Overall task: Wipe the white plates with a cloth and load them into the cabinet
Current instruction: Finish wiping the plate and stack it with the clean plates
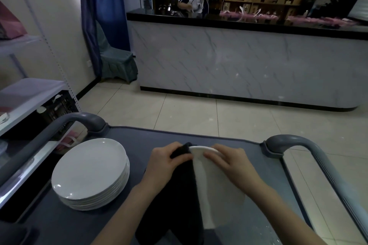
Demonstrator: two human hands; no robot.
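Observation:
A white plate (215,191) is held tilted above the grey cart top (175,137), in front of me. My right hand (229,162) grips its far rim. My left hand (169,162) presses a dark cloth (179,201) against the plate's left part; the cloth hangs down and hides that side. To the left on the cart stands a stack of several white plates (90,173). No cabinet can be made out with certainty.
The cart has grey handles at the left (79,119) and right (298,141). A white shelf unit (25,93) with a black crate (59,107) stands at left. Across the tiled floor is a marble-fronted counter (239,61) with a person behind it.

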